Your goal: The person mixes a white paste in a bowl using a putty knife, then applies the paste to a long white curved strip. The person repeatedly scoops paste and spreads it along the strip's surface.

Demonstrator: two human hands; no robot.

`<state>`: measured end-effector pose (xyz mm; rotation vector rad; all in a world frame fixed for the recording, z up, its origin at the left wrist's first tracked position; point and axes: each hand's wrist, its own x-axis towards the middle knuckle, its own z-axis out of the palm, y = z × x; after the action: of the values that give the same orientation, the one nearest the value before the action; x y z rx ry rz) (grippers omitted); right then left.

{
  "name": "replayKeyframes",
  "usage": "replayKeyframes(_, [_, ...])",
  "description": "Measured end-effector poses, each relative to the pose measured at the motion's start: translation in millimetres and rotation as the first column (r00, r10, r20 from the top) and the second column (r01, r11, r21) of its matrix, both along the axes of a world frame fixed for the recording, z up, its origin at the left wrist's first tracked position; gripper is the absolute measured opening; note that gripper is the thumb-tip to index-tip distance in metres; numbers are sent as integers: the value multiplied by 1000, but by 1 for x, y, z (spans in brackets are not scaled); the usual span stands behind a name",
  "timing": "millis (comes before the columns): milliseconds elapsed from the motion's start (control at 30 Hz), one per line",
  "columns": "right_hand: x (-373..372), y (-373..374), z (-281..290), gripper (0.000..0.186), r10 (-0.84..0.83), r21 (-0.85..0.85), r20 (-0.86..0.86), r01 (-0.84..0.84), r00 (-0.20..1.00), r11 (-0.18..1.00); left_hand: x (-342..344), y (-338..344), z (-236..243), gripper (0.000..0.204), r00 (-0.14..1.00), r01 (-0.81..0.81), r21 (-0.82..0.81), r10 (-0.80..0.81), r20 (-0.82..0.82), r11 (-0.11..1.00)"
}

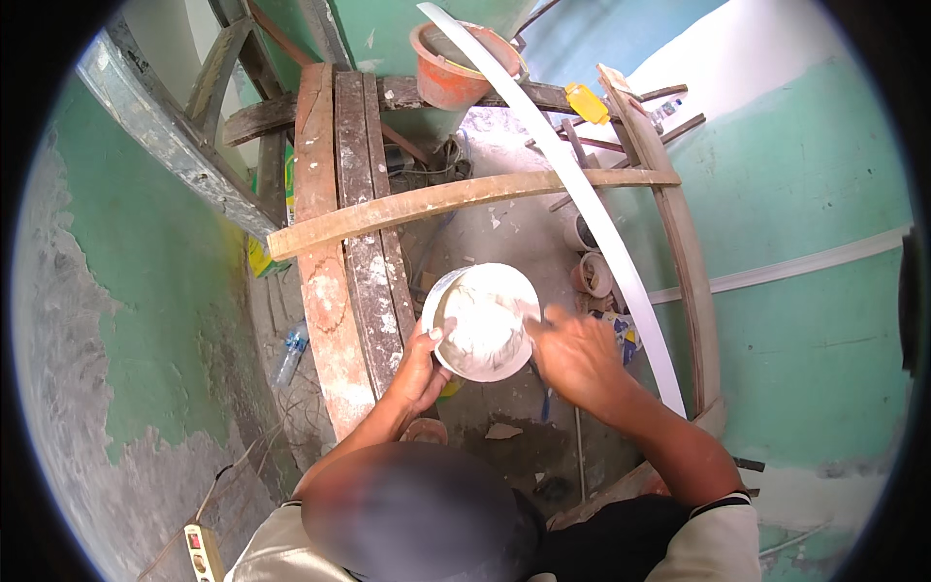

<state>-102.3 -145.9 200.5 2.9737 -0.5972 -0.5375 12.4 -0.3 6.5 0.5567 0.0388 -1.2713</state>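
White paste [485,325] lies in a round white plastic tub [433,299] between the hands. Left hand [419,371] grasps its side; right hand [580,359] curls at the opposite rim, its grip unclear. Mixing seems in hand; next likely calls for steady left support.

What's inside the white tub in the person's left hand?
A heap of white paste-like material shows inside the white tub. It covers the tub's bottom, so what lies underneath cannot be seen.
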Motion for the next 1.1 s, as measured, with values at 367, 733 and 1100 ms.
replayKeyframes(367, [-3, -6, -6, 29, 298, -191, 217, -259, 929, 947, -5, -4, 2, 84, 999, 51, -4, -51, 3, 999])
replayKeyframes(733, [-20, -4, -5, 29, 104, 49, 34, -105, 994, 993, -4, -8, -2, 92, 995, 70, 47, -74, 71, 996])
replayKeyframes(1100, [-13, -21, -16, 30, -113, 350, 242, 21, 964, 936, 21, -36, -10, 99, 988, 136, 40, -139, 62, 990])
